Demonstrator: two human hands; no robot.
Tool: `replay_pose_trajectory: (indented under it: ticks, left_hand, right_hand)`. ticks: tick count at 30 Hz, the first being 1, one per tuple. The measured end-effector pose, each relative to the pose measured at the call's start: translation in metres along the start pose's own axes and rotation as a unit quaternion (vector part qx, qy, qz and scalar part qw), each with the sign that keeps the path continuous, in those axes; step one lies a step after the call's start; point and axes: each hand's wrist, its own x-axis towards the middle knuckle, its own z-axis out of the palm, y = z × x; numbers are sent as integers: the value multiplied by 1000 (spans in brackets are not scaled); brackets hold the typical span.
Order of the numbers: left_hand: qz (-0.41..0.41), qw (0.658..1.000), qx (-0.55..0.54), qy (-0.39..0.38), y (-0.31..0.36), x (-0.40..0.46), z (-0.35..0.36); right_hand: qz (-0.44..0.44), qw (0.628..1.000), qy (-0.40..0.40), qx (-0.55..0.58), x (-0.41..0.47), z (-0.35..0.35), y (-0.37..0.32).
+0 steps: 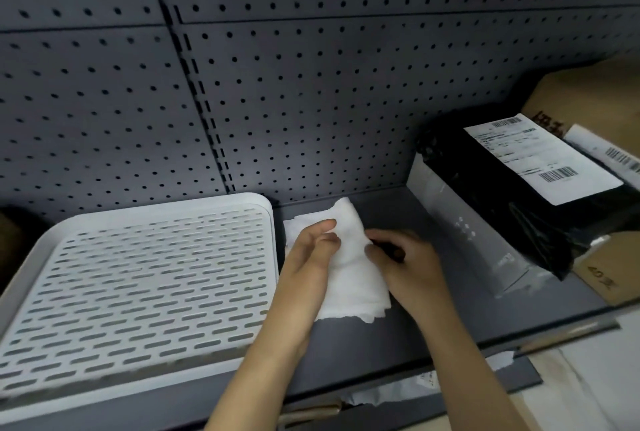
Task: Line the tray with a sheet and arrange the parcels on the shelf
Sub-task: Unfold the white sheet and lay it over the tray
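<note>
Both forearms reaching up and forward over a dark grey shelf [346, 354], meeting just right of a white slotted tray [138, 278].

Left hand [308, 257] turned palm-inward, wrist angled up from lower centre, fingers [325, 224] curled loosely round the left edge of a white sheet [349, 267], thumb hidden behind the cloth. Closed on the sheet, not tightly.

Right hand [405, 264] coming in from the lower right, back of the hand facing up, fingers bent and pinching the sheet's right edge near its middle. Something dark showing between those fingers; cannot tell what.

Sheet crumpled, still folded on itself, lifted partly off the shelf between the two hands, lower corner hanging toward the shelf's front. Not in the tray; just beside the tray's right rim.

Tray lying flat at the left of the shelf, slots bare, back edge close to the grey pegboard [277, 84].

Parcels stacked at the right end of the shelf, well apart from the hands: a black bag [491, 188] with a white barcode label [540, 156] lying tilted on a grey box [460, 222], brown cardboard boxes [588, 94] behind and below, another labelled parcel [609, 150] at the far right edge.
</note>
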Motion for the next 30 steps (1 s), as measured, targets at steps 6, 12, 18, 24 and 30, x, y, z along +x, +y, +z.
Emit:
replay_pose_trajectory:
  ticks: [6,12,18,24,30]
  left_hand:
    - [-4,1000,3,-13,6,0,-2]
    - [0,999,18,-27,11,-3,-9]
    - [-3,999,15,-33,12,-6,-14]
    - [83,996,-27,14,17,-7,-23]
    - [185,980,8,71,48,-5,-54]
  right_hand:
    - [-3,999,6,46,1,6,-10]
    - [-21,998,31,46,-2,5,-24]
    - [-25,997,36,56,-4,8,-28]
    - [-57,993,73,71,-11,4,-46]
    - [-110,981,101,125,-26,-13,-90]
